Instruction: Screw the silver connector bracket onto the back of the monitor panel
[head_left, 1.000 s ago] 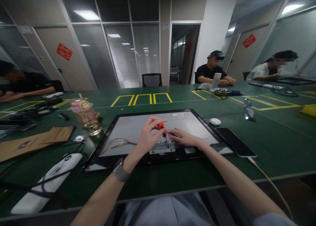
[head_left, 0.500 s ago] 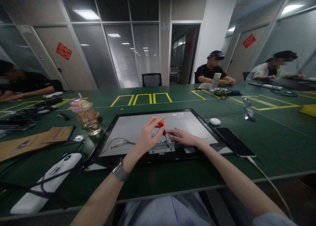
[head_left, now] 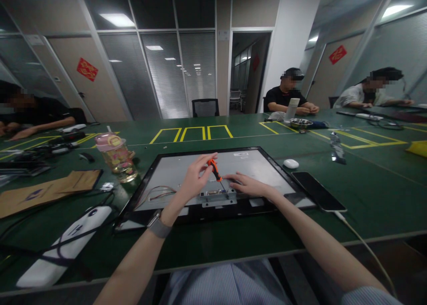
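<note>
My left hand (head_left: 195, 177) grips the handle of an orange and black screwdriver (head_left: 215, 170), which leans to the left. The screwdriver's thin shaft runs down to a small metal bracket (head_left: 218, 199) with a circuit board at the front of a flat display panel (head_left: 187, 168). My right hand (head_left: 247, 184) rests at the bracket's right end, fingers stretched out beside the shaft, with no tool in it. Whether the screwdriver's tip sits on a screw is too small to tell. Thin coloured wires (head_left: 156, 190) lie on the panel left of the bracket.
Right of the panel lie a phone (head_left: 318, 190) on a cable and a white earbud case (head_left: 291, 163). To the left are a drink bottle (head_left: 116, 158), a brown paper bag (head_left: 50, 191) and a white power strip (head_left: 66, 247). Several people sit around the green table (head_left: 200, 242).
The screwdriver has tipped from nearly upright to leaning left. My left hand has shifted left with its handle. My right hand stays in nearly the same place.
</note>
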### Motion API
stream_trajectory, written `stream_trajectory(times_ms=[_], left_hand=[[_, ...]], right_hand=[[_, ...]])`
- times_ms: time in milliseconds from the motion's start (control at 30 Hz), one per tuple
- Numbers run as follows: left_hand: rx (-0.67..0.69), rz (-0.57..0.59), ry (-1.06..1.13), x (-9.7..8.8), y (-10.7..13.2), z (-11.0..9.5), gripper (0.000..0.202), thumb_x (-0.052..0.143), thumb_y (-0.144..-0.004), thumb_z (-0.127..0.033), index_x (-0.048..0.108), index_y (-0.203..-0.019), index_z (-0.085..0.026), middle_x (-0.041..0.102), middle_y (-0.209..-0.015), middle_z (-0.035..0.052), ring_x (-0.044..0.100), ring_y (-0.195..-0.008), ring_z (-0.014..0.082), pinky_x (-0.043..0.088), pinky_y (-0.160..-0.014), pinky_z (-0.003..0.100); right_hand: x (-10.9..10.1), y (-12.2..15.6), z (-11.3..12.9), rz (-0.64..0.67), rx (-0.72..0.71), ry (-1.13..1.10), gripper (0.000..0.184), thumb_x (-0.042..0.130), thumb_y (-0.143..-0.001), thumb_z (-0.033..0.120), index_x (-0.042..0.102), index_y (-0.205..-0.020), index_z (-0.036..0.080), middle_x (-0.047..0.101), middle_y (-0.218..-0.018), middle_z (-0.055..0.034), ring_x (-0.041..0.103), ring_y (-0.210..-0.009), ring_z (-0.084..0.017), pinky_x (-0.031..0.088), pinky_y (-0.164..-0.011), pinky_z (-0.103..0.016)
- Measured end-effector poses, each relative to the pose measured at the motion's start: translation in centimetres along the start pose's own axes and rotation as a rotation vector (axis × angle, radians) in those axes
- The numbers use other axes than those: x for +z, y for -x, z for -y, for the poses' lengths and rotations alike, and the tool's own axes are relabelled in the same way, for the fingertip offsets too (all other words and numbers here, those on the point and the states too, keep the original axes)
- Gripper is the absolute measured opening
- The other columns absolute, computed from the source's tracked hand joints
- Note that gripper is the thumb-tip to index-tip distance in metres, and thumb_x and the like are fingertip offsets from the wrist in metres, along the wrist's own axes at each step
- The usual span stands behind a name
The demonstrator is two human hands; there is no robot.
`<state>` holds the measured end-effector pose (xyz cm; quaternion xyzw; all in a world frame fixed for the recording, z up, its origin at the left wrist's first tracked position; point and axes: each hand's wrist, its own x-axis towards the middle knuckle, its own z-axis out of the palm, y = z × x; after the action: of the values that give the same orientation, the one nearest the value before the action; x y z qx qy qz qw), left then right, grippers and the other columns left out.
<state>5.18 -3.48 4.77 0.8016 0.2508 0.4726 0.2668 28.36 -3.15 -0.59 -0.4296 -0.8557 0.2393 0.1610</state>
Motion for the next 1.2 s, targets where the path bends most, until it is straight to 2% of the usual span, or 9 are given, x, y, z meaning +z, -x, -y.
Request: stream_trajectory(times_ms=[133, 233, 433, 567, 633, 733, 833, 1000, 1200], left_hand=[[0.006, -0.048, -0.036, -0.1, -0.1, 0.3, 0.029, 0.054, -0.084, -0.023, 0.059, -0.113, -0.021, 0.056, -0.098, 0.0052, 0.059, -0.082, 0.0117, 0.053, -0.073, 0.025], [0.034, -0.071, -0.109, -0.2, -0.1, -0.1, 0.023, 0.061, -0.079, -0.026, 0.064, -0.101, -0.019, 0.055, -0.089, 0.0031, 0.057, -0.076, 0.0109, 0.053, -0.072, 0.024], [0.011, 0.025, 0.029, 0.0, 0.1, -0.3, 0.041, 0.048, -0.086, -0.02, 0.048, -0.126, -0.023, 0.055, -0.111, 0.0079, 0.06, -0.091, 0.0135, 0.054, -0.077, 0.027], [0.034, -0.046, -0.06, 0.5, 0.3, -0.1, 0.036, 0.059, -0.08, -0.024, 0.057, -0.116, -0.022, 0.058, -0.097, 0.004, 0.059, -0.077, 0.01, 0.056, -0.066, 0.022], [0.064, -0.071, -0.082, 0.7, 0.4, -0.3, 0.033, 0.06, -0.079, -0.025, 0.059, -0.112, -0.021, 0.057, -0.093, 0.0033, 0.059, -0.078, 0.0104, 0.056, -0.07, 0.024], [0.072, -0.053, -0.049, 1.0, 0.5, -0.8, 0.031, 0.053, -0.084, -0.022, 0.057, -0.115, -0.02, 0.057, -0.103, 0.0067, 0.059, -0.091, 0.014, 0.055, -0.079, 0.028], [0.049, -0.039, 0.014, 1.1, 0.5, -0.9, 0.033, 0.048, -0.087, -0.021, 0.054, -0.119, -0.02, 0.056, -0.106, 0.0075, 0.06, -0.091, 0.0135, 0.056, -0.076, 0.026], [0.037, -0.083, -0.022, 0.7, 0.3, -0.4, 0.029, 0.058, -0.081, -0.027, 0.061, -0.11, -0.022, 0.053, -0.09, 0.0025, 0.057, -0.076, 0.0094, 0.056, -0.064, 0.021], [-0.005, 0.008, 0.038, 0.3, 0.2, -0.5, 0.037, 0.05, -0.085, -0.021, 0.053, -0.122, -0.022, 0.053, -0.109, 0.0074, 0.058, -0.094, 0.0136, 0.055, -0.076, 0.026]], right_hand=[[0.0, 0.0, 0.0, 0.004, 0.013, 0.005, 0.05, 0.033, -0.092, 0.047, 0.042, -0.133, 0.02, 0.046, -0.136, -0.0047, 0.039, -0.126, -0.025, 0.017, -0.111, -0.043], [-0.1, 0.1, 0.2, 0.006, 0.018, -0.001, 0.051, 0.034, -0.091, 0.047, 0.041, -0.133, 0.02, 0.046, -0.136, -0.0044, 0.039, -0.127, -0.025, 0.018, -0.11, -0.043], [-0.1, 0.1, 0.3, 0.006, 0.011, -0.004, 0.051, 0.032, -0.092, 0.049, 0.04, -0.134, 0.021, 0.046, -0.137, -0.0042, 0.038, -0.127, -0.025, 0.017, -0.111, -0.043], [-0.1, 0.2, 0.3, 0.009, 0.062, -0.01, 0.054, 0.033, -0.091, 0.052, 0.04, -0.135, 0.022, 0.044, -0.138, -0.0036, 0.032, -0.131, -0.027, 0.018, -0.111, -0.044], [-0.1, 0.2, 0.2, 0.012, 0.069, -0.023, 0.054, 0.033, -0.09, 0.053, 0.039, -0.135, 0.024, 0.043, -0.139, -0.0019, 0.029, -0.133, -0.026, 0.017, -0.111, -0.043], [0.0, 0.3, 0.1, 0.015, 0.071, -0.031, 0.056, 0.032, -0.09, 0.055, 0.038, -0.136, 0.024, 0.041, -0.14, -0.0015, 0.026, -0.134, -0.027, 0.016, -0.111, -0.044], [0.1, 0.3, 0.0, 0.012, 0.081, -0.028, 0.057, 0.032, -0.089, 0.056, 0.038, -0.136, 0.024, 0.04, -0.141, -0.0023, 0.025, -0.134, -0.028, 0.016, -0.111, -0.045], [-0.2, 0.3, 0.5, 0.021, 0.039, -0.028, 0.052, 0.032, -0.091, 0.052, 0.038, -0.135, 0.025, 0.045, -0.138, -0.0029, 0.036, -0.129, -0.025, 0.015, -0.111, -0.043], [-0.3, 0.3, 0.7, 0.013, 0.038, -0.02, 0.051, 0.034, -0.091, 0.05, 0.039, -0.135, 0.024, 0.045, -0.137, -0.0039, 0.036, -0.129, -0.026, 0.019, -0.11, -0.044]])
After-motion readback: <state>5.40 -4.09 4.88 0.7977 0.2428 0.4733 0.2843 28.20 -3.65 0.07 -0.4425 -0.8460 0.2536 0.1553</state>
